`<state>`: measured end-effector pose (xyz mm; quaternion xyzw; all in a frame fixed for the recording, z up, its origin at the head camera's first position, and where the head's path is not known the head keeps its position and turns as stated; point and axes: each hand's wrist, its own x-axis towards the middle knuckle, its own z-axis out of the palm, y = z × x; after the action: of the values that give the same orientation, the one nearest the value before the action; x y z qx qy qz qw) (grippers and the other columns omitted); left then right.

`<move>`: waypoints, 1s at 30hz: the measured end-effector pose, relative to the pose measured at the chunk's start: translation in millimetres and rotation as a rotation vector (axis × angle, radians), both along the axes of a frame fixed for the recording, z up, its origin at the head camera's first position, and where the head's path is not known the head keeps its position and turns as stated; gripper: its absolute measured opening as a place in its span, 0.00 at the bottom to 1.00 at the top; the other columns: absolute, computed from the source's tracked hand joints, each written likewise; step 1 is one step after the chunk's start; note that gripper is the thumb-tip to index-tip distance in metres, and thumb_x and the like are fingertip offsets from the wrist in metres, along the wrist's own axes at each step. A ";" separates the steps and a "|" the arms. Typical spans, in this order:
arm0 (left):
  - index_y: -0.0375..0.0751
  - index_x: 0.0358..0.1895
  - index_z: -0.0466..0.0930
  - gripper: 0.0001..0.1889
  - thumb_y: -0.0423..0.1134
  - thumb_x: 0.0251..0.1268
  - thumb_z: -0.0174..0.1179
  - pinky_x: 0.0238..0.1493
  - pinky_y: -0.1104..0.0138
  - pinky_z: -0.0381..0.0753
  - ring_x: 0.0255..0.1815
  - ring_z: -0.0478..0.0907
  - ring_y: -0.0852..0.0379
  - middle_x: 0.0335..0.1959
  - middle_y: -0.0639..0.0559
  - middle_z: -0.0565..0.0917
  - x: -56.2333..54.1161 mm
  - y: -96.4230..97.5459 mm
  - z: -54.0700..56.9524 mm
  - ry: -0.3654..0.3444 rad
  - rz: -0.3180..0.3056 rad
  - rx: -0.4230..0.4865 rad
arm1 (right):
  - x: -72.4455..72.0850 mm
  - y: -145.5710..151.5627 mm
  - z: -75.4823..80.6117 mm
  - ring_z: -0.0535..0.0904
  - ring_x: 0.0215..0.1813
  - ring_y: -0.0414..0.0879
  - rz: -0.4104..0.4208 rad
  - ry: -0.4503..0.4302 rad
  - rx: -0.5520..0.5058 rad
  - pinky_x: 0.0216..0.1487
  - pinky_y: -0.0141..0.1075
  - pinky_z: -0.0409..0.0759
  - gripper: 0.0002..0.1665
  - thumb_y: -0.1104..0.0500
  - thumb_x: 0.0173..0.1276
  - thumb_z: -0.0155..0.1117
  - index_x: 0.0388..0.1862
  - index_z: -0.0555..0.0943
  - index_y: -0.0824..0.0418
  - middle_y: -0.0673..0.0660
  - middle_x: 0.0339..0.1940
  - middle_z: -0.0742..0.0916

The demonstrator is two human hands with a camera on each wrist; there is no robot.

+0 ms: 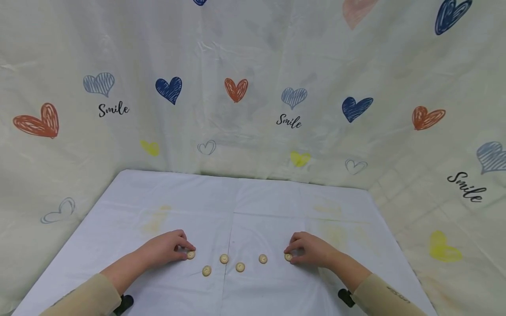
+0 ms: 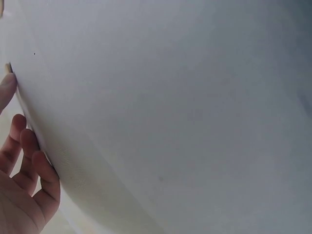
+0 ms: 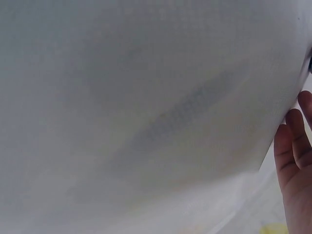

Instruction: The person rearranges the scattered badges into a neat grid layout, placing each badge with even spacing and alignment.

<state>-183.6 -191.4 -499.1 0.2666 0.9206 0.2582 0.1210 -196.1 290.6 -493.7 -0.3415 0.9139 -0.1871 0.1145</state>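
Several small round wooden buttons lie on the white-covered table in the head view. At the left end of the loose row, my left hand [image 1: 168,248] holds a button [image 1: 191,255] between thumb and index finger. The right hand [image 1: 310,250] pinches another button [image 1: 288,257] at the right end. Between the hands lie a button [image 1: 207,271] nearest the front, one [image 1: 224,259] behind it, one [image 1: 240,267] near the middle, and one [image 1: 262,259] towards the right hand. In the left wrist view, the thumb [image 2: 7,87] touches a button's edge; the right wrist view shows only curled fingers [image 3: 292,141].
A white cloth [image 1: 269,197] with faint yellow patches and fold lines covers the table. Behind and beside it hangs a pale curtain [image 1: 253,57] printed with hearts and "Smile". Dark straps [image 1: 346,297] sit by the beige sleeves [image 1: 91,296].
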 end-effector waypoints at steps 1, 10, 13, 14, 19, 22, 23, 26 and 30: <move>0.55 0.46 0.90 0.11 0.42 0.59 0.71 0.34 0.69 0.71 0.30 0.68 0.68 0.36 0.65 0.74 0.0 -0.2 0.3 0.000 0.001 -0.001 | 0.0 -0.7 0.5 0.74 0.44 0.36 -0.002 -0.003 0.000 0.48 0.37 0.75 0.12 0.52 0.60 0.76 0.44 0.89 0.47 0.41 0.40 0.80; 0.55 0.47 0.89 0.13 0.43 0.57 0.72 0.36 0.68 0.72 0.33 0.69 0.66 0.36 0.64 0.75 0.3 0.9 0.7 -0.049 0.016 0.032 | 0.5 -1.6 -0.5 0.74 0.44 0.36 -0.024 -0.048 -0.016 0.50 0.37 0.75 0.11 0.52 0.60 0.76 0.42 0.88 0.47 0.40 0.40 0.80; 0.56 0.47 0.89 0.13 0.44 0.57 0.72 0.36 0.68 0.72 0.33 0.69 0.66 0.35 0.64 0.75 0.6 1.6 0.4 -0.061 0.013 0.039 | 0.2 -2.6 0.1 0.75 0.43 0.37 -0.015 -0.045 -0.030 0.49 0.36 0.75 0.10 0.52 0.60 0.76 0.41 0.88 0.47 0.41 0.39 0.80; 0.56 0.47 0.89 0.13 0.44 0.57 0.72 0.36 0.68 0.72 0.33 0.69 0.66 0.35 0.64 0.75 0.5 1.7 0.0 -0.063 0.014 0.041 | -0.2 -3.5 0.7 0.75 0.42 0.37 -0.014 -0.047 -0.035 0.48 0.36 0.75 0.10 0.52 0.60 0.75 0.41 0.88 0.48 0.41 0.39 0.80; 0.58 0.48 0.89 0.14 0.45 0.57 0.72 0.35 0.69 0.72 0.33 0.68 0.67 0.34 0.64 0.75 -0.5 0.9 -3.1 -0.059 0.015 0.042 | -4.9 -9.8 5.1 0.75 0.40 0.39 -0.037 -0.048 -0.048 0.44 0.35 0.75 0.09 0.54 0.61 0.75 0.41 0.88 0.48 0.42 0.37 0.81; 0.59 0.48 0.89 0.14 0.46 0.58 0.72 0.36 0.68 0.72 0.33 0.68 0.67 0.34 0.66 0.75 -2.2 -0.3 -6.5 -0.064 0.026 0.042 | -10.3 -16.1 6.7 0.76 0.40 0.40 -0.071 -0.067 -0.061 0.43 0.35 0.75 0.08 0.54 0.62 0.74 0.41 0.88 0.48 0.42 0.37 0.81; 0.60 0.48 0.88 0.14 0.46 0.58 0.71 0.36 0.68 0.72 0.33 0.69 0.68 0.34 0.66 0.75 -2.8 -0.9 -7.6 -0.066 0.027 0.047 | -12.6 -18.6 7.0 0.76 0.41 0.40 -0.085 -0.074 -0.064 0.42 0.35 0.76 0.08 0.54 0.63 0.73 0.41 0.88 0.47 0.41 0.37 0.81; 0.61 0.48 0.88 0.14 0.47 0.58 0.71 0.37 0.68 0.72 0.34 0.69 0.67 0.35 0.67 0.76 -3.9 -2.7 -10.7 -0.065 0.025 0.062 | -21.1 -27.5 7.5 0.76 0.41 0.41 -0.122 -0.085 -0.064 0.43 0.35 0.76 0.08 0.54 0.63 0.73 0.42 0.88 0.47 0.40 0.37 0.81; 0.60 0.48 0.88 0.13 0.47 0.59 0.70 0.37 0.68 0.73 0.34 0.70 0.68 0.35 0.67 0.76 -4.5 -4.1 -13.0 -0.053 0.008 0.073 | -34.8 -42.6 8.8 0.76 0.41 0.41 -0.156 -0.093 -0.055 0.44 0.37 0.76 0.08 0.54 0.63 0.73 0.42 0.88 0.46 0.40 0.36 0.82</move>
<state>-188.0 -195.5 -512.2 0.2600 0.9082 0.2992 0.1345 -230.9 248.0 -484.9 -0.2631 0.9260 -0.2363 0.1323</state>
